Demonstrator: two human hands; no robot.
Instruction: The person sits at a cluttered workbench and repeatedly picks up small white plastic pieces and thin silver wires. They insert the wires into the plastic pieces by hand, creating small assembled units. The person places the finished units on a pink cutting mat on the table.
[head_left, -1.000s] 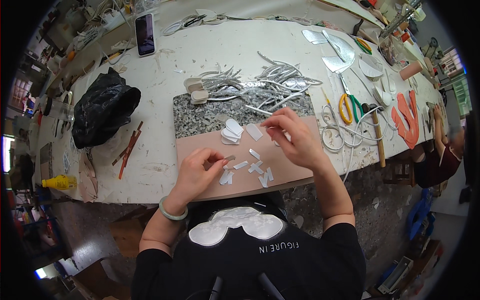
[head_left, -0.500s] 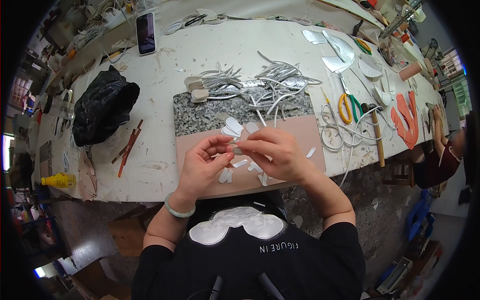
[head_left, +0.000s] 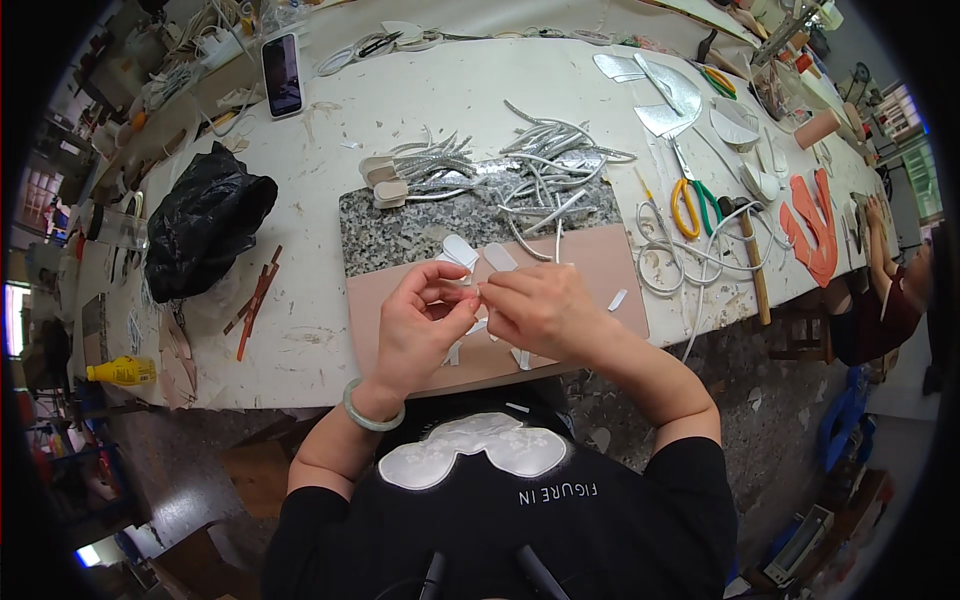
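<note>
From my remote seat, left hand and right hand are pinching, tips together, over the pink board; can't tell on what. White tabs sit just beyond, a white strip off right. I'd pinch lightly, edges aligned.

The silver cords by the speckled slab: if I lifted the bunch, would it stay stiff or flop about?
The silver cords would probably flop somewhat, since several bend in loose curves. They may snag on one another, as many strands cross in the pile. Each strand looks thin, so a single one is likely light.
</note>
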